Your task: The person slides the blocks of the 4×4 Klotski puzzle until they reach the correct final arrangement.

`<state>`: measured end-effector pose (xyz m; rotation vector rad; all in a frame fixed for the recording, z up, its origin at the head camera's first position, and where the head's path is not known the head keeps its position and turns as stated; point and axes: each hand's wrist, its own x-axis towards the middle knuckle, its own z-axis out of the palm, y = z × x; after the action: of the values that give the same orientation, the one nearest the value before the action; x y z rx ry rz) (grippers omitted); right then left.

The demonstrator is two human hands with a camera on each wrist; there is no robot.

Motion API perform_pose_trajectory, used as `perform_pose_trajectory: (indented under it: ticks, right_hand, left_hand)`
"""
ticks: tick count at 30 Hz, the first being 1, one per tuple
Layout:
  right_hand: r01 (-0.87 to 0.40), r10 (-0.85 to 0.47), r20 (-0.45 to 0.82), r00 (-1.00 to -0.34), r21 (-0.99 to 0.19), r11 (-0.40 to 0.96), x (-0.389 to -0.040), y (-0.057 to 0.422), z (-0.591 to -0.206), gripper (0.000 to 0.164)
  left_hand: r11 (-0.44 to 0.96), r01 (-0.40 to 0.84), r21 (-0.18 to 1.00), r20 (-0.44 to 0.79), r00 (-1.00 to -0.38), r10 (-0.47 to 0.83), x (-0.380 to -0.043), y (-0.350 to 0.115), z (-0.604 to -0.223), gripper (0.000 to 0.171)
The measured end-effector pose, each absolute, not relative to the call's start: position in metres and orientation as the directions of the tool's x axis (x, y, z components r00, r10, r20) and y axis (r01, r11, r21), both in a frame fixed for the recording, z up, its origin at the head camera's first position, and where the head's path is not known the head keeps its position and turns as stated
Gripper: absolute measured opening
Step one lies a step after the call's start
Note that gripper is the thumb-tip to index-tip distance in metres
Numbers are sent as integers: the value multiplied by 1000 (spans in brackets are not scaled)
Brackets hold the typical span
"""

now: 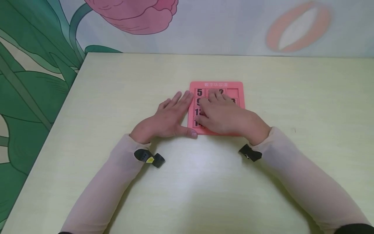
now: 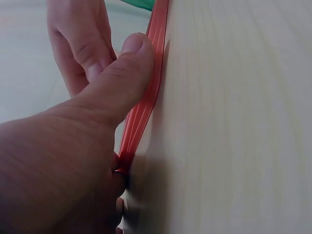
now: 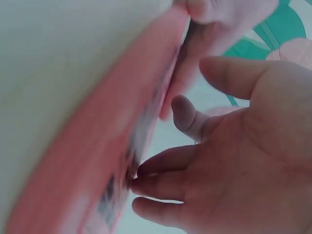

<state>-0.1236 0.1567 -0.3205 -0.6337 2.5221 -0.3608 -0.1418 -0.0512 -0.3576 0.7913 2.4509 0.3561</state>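
Note:
A pink sliding number puzzle lies flat on the table, with black numerals on its square tiles and one gap at the upper right of its grid. My left hand rests along the puzzle's left side, fingers straight, the thumb against the near left corner. In the left wrist view that thumb lies on the red edge of the puzzle. Over the tiles is my right hand, its fingertips touching them near the top row. The right wrist view shows its fingers extended onto the tile face. Many tiles are hidden beneath it.
The pale wooden table spreads around the puzzle. Behind it stands a wall painted with a pink flower and green leaves. Black wrist straps with small devices sit at both sleeve cuffs.

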Motion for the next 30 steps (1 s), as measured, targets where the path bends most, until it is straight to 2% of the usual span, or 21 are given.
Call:
perform_pose_trajectory:
  ticks: [3, 6, 7, 10, 14, 17, 21, 23, 27, 30]
  right_hand:
    - [-340, -483, -418, -769, -372, 864, -127, 161, -318, 53]
    - [-301, -455, -433, -778, -379, 875, -130, 173, -309, 23]
    - [-277, -439, -452, -777, -381, 882, -131, 178, -305, 19]
    - [-232, -430, -491, -758, -414, 880, -127, 197, -295, 14]
    - [-222, -483, -523, -702, -484, 847, -113, 219, -292, 16]
    - [-246, -513, -521, -682, -497, 832, -101, 227, -297, 32]
    - [-321, -511, -484, -710, -424, 847, -94, 224, -307, 24]
    - [-364, -515, -465, -720, -379, 851, -94, 221, -311, 8]
    - [-390, -513, -436, -740, -343, 855, -96, 216, -318, 10]
    - [-368, -502, -426, -753, -360, 857, -101, 217, -320, 10]
  left_hand:
    - [794, 454, 404, -408, -688, 600, -141, -54, -358, 124]
    - [795, 448, 410, -403, -693, 598, -141, -56, -358, 124]
    - [796, 447, 409, -402, -694, 597, -141, -56, -358, 124]
    - [794, 453, 405, -396, -696, 599, -141, -56, -357, 123]
    - [787, 459, 411, -395, -689, 608, -141, -53, -356, 124]
    - [784, 459, 417, -399, -683, 612, -142, -51, -355, 125]
    - [787, 459, 413, -403, -682, 610, -142, -50, -355, 125]
    - [789, 457, 410, -407, -683, 607, -142, -50, -355, 125]
    - [791, 452, 413, -414, -680, 605, -141, -51, -354, 124]
    - [790, 451, 416, -412, -681, 606, -141, -52, -354, 123]
